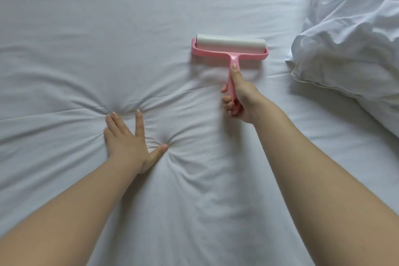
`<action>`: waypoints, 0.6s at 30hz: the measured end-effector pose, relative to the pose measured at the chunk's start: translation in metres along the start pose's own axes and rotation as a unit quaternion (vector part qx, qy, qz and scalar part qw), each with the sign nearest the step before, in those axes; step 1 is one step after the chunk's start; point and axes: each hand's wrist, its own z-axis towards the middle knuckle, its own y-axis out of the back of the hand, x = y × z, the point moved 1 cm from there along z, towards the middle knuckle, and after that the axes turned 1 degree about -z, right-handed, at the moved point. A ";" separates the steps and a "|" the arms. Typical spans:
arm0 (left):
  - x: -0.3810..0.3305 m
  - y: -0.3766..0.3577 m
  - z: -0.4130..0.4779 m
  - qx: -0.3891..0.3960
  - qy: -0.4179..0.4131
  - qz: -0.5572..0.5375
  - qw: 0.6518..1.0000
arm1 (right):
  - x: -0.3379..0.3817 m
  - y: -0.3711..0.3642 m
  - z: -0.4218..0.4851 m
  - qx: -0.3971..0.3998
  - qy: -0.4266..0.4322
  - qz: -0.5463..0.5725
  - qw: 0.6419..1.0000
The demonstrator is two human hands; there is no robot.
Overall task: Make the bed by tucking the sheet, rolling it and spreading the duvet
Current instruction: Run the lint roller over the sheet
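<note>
While our left hand presses spread flat on the sheet, our right hand grips the lint roller — drum crosswise, handle pointing back at us — toward the bed's far side.

Your white fabric sheet lies stretched over the bed. It is smooth at the far side and creased around two dimples where your left hand presses flat on it. The pink plastic lint roller sits with its white drum crosswise on the sheet, and your right hand grips its handle. The white crumpled duvet lies bunched along the right.
</note>
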 end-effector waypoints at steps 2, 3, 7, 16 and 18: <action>0.000 0.002 0.000 0.006 0.002 -0.009 1.000 | 0.000 0.000 0.001 0.015 -0.005 0.013 1.000; 0.000 0.002 0.000 0.008 0.001 -0.015 1.000 | -0.004 0.000 -0.001 0.023 -0.008 0.018 1.000; 0.003 0.003 0.000 0.000 -0.003 -0.034 0.999 | -0.031 0.002 -0.019 0.046 -0.027 0.025 0.998; 0.007 -0.001 -0.011 -0.051 -0.012 -0.078 0.996 | -0.117 0.012 -0.103 0.077 -0.090 0.017 0.993; 0.009 -0.002 -0.019 -0.086 -0.019 -0.163 0.983 | -0.131 0.016 -0.119 0.082 -0.090 0.017 0.992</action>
